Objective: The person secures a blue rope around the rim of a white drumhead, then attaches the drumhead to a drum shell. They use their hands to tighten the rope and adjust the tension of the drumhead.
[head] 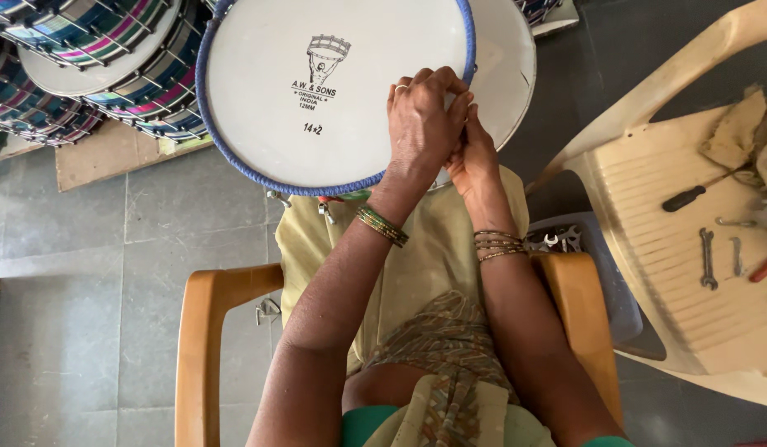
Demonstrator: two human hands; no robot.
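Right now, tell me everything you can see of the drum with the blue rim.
The drum is round, with a smooth white skin, apparently plastic, bearing black print, edged by a blue wound-cord hoop. It is seen head-on, propped on the seated person's lap. Metal tension hooks show below its lower edge. The left hand lies on the rim at the right; the right hand works at the rim beside it.

Both arms stretched forward, left hand (423, 116) arched over right hand (474, 161), fingers (458, 112) curled, touching
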